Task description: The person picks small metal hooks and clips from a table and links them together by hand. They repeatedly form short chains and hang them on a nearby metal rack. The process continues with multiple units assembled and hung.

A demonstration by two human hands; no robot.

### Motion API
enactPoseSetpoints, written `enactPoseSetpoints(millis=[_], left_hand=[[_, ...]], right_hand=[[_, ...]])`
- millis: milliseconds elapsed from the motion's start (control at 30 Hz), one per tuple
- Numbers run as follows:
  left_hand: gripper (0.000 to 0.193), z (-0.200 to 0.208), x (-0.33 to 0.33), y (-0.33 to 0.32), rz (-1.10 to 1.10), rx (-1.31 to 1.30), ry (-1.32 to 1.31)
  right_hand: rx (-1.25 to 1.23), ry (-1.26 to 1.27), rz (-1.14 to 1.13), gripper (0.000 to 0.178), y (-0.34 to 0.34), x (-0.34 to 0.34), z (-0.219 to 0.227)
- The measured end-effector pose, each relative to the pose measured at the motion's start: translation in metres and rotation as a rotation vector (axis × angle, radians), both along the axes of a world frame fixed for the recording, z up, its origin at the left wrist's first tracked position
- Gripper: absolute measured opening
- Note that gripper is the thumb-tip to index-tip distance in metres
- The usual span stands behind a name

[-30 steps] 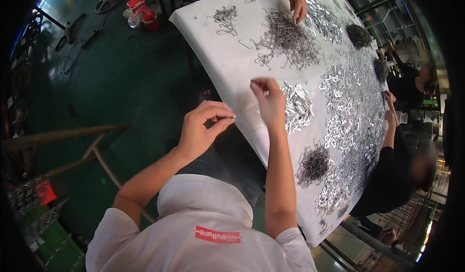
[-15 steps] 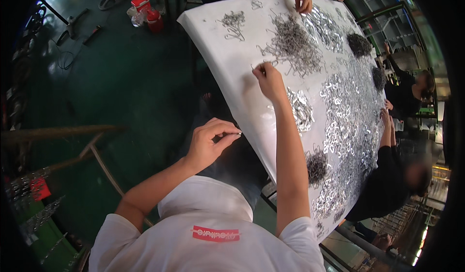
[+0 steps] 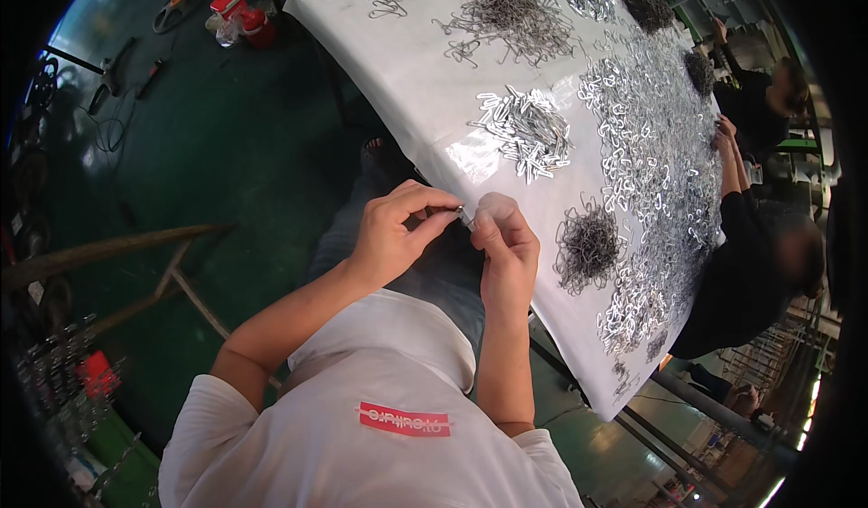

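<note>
Just off the table's near edge, my two hands meet over my lap. My left hand is closed in a pinch, with a small metal piece at the fingertips. Facing it, my right hand pinches a thin piece of wire, mostly hidden by the fingers and slightly blurred. On the white-covered table beyond lies a pile of shiny, narrow metal pieces. Heaps of bent wire hooks lie farther off and to the right.
Many shiny hook-shaped parts spread over the table's right side. Dark heaps lie along its far side. Across the table, a person in black reaches in. Red containers stand on the green floor; a metal frame is left.
My right hand has come back from beside the wire heap to my left hand, carrying the thin wire. The left hand has risen slightly. The view has shifted, and the far person's hands are out of sight.
</note>
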State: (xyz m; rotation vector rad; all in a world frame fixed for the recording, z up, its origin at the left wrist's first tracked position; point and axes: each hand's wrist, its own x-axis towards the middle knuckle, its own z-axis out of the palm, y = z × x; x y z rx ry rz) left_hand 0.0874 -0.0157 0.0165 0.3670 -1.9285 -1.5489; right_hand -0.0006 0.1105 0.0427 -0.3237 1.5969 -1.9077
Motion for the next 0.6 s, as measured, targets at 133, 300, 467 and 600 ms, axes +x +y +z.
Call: enactPoseSetpoints(millis=[133,300,467,600], left_hand=[[0.020,0.002,-0.004,0.009,-0.008,-0.018,-0.019],[0.022,0.002,-0.010,0.018,-0.016,-0.027,-0.029],[0.027,-0.007,-0.016,0.016,-0.017,-0.081,-0.023],[0.020,-0.041,-0.073,-0.031,0.080,-0.489,0.030]], right_hand=[[-0.026,0.037,-0.033,0.005,0.006,-0.001,-0.006],[-0.064,0.094,-0.103,0.005,0.011,0.001,-0.009],[-0.079,0.275,-0.187,0.008,0.014,0.000,-0.013],[-0.050,0.306,-0.216,0.008,0.022,-0.001,-0.014]])
